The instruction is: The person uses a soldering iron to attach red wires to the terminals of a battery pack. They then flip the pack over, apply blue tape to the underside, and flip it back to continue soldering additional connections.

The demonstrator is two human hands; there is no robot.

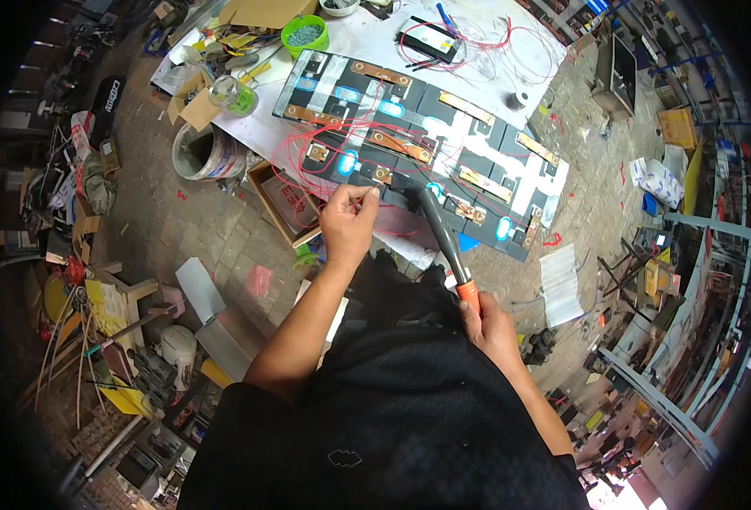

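Note:
A black battery pack (375, 121) with copper and brass-coloured bars lies on the white-covered table. Thin red wires (324, 140) loop over its left side. My left hand (347, 223) is at the pack's near edge, thumb and forefinger pinched; what they hold, if anything, is too small to tell. In my right hand (490, 327) is a long, curved black tool with an orange grip (467, 295). Its dark far end reaches the near edge of the pack, just right of my left fingertips. I cannot make out the tool's exact kind.
A green tub (305, 36) of small bits and a glass jar (233, 95) stand at the table's left. Beside it are a bucket (209, 153) and a wooden box (282, 202). A black device (427, 39) with red wires lies at the back. Clutter and metal racks (665, 399) surround the floor.

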